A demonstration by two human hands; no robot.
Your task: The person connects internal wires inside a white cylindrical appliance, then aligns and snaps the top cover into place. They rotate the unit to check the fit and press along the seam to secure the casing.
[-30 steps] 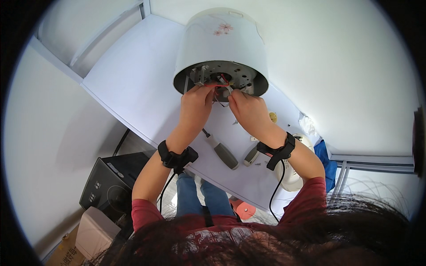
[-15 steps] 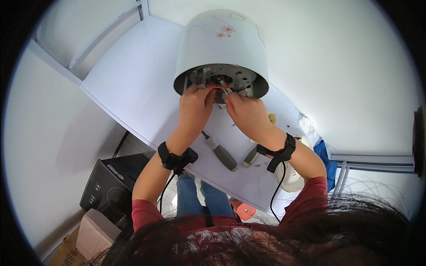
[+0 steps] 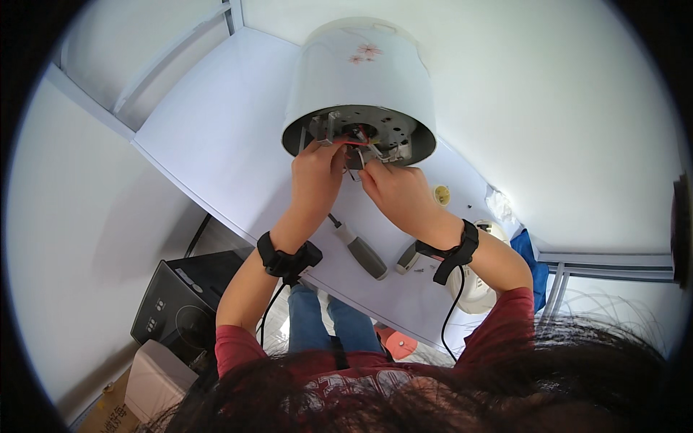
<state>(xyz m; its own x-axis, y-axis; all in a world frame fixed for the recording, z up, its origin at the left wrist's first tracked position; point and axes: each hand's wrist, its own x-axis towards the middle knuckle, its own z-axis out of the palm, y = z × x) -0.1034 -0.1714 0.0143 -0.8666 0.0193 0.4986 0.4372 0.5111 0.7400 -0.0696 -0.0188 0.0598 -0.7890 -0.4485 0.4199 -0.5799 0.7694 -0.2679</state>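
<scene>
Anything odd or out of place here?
The white appliance looks partly dismantled: open end, red wire exposed at the left hand. Small metal pieces lie loose on the table. No spill visible.

A shaded white wall (image 3: pixel 79 198) stands at nine o'clock, a brighter wall (image 3: pixel 556 108) at two; a white table (image 3: pixel 224 101) slants from eleven toward five, metal rails (image 3: pixel 606 268) just past three.

Large pale lettering (image 3: pixel 354 385) is borne by the red shirt (image 3: pixel 240 348), partly hidden by hair (image 3: pixel 585 361); dark characters (image 3: pixel 118 417) are printed on the cardboard box (image 3: pixel 108 399), cut off below; white markings (image 3: pixel 154 315) are carried by the black cooktop (image 3: pixel 180 302), too small to be read.
</scene>
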